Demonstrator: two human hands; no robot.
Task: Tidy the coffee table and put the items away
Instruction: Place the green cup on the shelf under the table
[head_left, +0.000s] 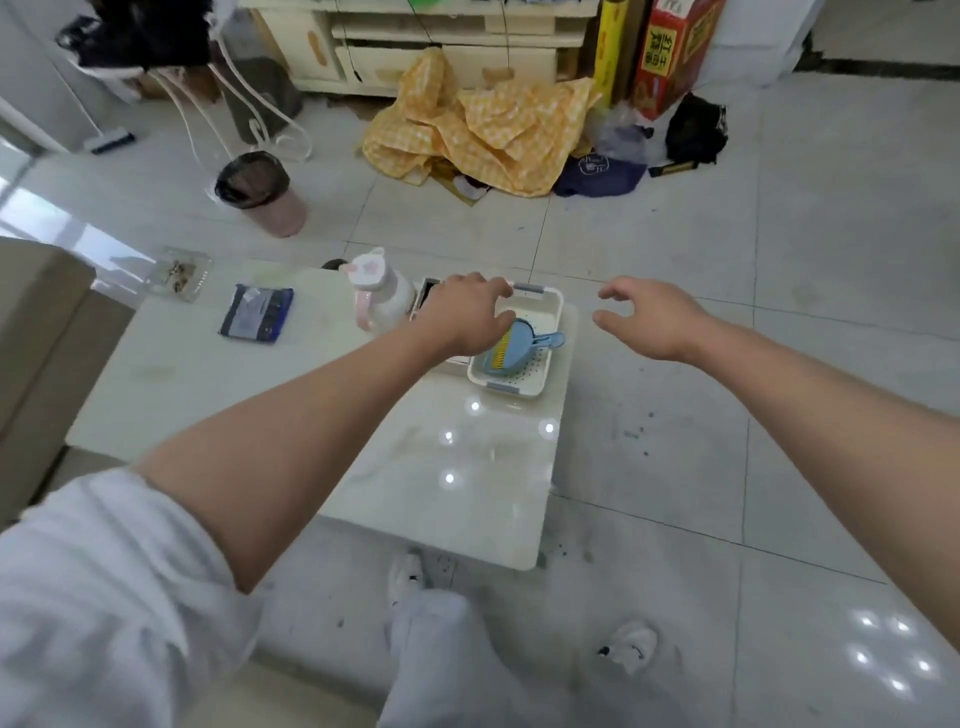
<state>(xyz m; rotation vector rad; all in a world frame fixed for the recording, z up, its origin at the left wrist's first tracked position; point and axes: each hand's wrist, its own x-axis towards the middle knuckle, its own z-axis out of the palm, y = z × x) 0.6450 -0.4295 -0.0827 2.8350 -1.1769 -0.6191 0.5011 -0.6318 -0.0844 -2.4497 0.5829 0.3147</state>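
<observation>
Right now your left hand (467, 317) is over the white perforated basket (540, 317) at the far right corner of the coffee table (311, 431), fingers curled down toward the basket's far rim near its grey handle; whether they already grip the rim or only touch it you cannot tell from here. Your right hand (649, 319) hangs in the air just off the table's right edge, fingers spread and loosely bent, holding nothing. The basket's long axis runs away from you and slightly to the right, with a blue scoop-like strainer (511, 348) lying inside it. So the basket sits between your two hands: the left is on it, the right stands just beside its right wall. A two-handed lift probably wants the right hand brought in leftward to that wall or the near handle. The pink-eared water bottle (376, 291), the dark blue packet (257, 312) and the glass ashtray (179, 273) are farther left, nearer the left hand.
</observation>
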